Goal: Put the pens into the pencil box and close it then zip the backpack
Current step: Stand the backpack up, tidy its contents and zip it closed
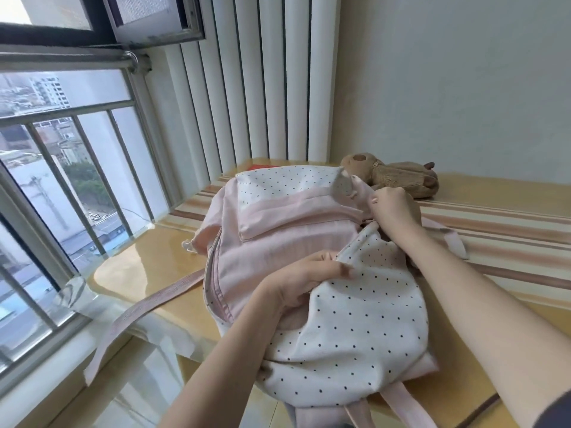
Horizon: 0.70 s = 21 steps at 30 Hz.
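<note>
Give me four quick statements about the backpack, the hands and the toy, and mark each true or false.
1. Both hands, left hand and right hand, grip the backpack. True.
2. The backpack is plain blue. False: it is pink and white with dark dots.
3. A brown plush toy lies beyond the backpack. True.
4. Pens lie loose on the table. False: no pens are in view.

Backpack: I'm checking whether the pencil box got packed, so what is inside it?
Nothing inside shows. The backpack hides its contents behind pink and dotted fabric, gripped by the left hand and right hand.
</note>
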Tool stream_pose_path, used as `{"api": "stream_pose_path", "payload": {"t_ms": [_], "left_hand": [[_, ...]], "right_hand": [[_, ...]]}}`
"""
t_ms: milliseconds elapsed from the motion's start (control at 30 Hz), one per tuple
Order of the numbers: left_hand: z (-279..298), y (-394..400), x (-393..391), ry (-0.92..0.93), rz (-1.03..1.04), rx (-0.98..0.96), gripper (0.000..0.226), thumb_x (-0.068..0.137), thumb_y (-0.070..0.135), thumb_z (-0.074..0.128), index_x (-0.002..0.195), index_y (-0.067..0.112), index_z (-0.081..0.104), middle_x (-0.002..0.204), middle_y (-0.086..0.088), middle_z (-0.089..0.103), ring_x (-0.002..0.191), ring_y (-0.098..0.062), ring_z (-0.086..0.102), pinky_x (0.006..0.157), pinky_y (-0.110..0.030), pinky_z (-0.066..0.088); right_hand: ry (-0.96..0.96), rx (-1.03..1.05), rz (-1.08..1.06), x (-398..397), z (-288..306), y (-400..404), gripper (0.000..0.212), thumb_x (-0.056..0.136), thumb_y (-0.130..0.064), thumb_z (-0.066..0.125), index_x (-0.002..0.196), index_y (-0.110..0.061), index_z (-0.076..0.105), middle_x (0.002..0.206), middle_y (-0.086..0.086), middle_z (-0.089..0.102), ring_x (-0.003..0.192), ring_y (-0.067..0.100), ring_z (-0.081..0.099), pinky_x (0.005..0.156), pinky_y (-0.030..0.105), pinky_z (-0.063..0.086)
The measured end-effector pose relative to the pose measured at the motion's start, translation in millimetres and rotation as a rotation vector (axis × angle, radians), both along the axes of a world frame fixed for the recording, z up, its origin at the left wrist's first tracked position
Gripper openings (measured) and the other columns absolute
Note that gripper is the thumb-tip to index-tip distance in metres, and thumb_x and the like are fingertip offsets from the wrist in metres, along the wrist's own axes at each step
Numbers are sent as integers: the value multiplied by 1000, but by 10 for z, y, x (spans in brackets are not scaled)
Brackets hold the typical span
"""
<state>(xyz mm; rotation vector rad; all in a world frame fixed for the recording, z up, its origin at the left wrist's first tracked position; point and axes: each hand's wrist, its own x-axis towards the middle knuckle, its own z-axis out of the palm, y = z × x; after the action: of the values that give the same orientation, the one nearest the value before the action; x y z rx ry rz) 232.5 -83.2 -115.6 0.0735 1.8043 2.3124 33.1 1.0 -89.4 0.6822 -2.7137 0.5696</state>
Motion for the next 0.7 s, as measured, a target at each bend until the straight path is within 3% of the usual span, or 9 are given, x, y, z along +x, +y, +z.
{"api": "stream_pose_path", "payload": {"t_ms": [133,333,433,533,633,700], "left_hand": [[-40,-12,25,16,-32,47,26,70,13,61,93,3,68,81,-7,74,69,-17,71,65,-25,59],[-17,-22,3,-1,-36,57,38,63,14,63,99,0,65,84,-10,72,72,-19,70,71,-29,58],[-16,-41,-15,-14,-13,31,59,60,18,65,114,-3,54,90,-15,66,74,-21,68,73,-31,57],[-14,-50,-26,-7,17,34,70,59,20,66,122,-4,49,101,-19,61,78,-25,64,73,-31,56],[-16,-71,-42,13,20,15,77,60,20,64,129,-6,41,115,-27,47,85,-29,57,73,-31,54],[-25,-80,-48,7,18,10,70,60,20,64,123,-5,47,109,-24,52,83,-29,60,72,-31,55]], "right_hand": [[-12,-17,-40,-87,-38,39,28,89,-4,39,90,1,67,93,22,65,82,36,60,61,31,40],[-14,-13,-40,-126,-101,8,30,90,-8,40,98,1,67,100,23,65,91,38,61,64,32,39],[-55,-49,-21,-105,-160,60,30,89,-12,41,82,-5,69,82,18,63,74,34,55,60,31,37],[-153,-184,140,-141,-208,264,43,94,-30,44,53,-16,48,54,2,46,60,27,45,52,32,28],[-224,-247,198,-128,-300,490,34,97,-38,42,71,-16,47,65,2,51,65,24,46,53,32,27],[-229,-261,231,-93,-386,582,30,98,-35,39,86,-9,48,79,10,57,76,27,51,58,35,31]]}}
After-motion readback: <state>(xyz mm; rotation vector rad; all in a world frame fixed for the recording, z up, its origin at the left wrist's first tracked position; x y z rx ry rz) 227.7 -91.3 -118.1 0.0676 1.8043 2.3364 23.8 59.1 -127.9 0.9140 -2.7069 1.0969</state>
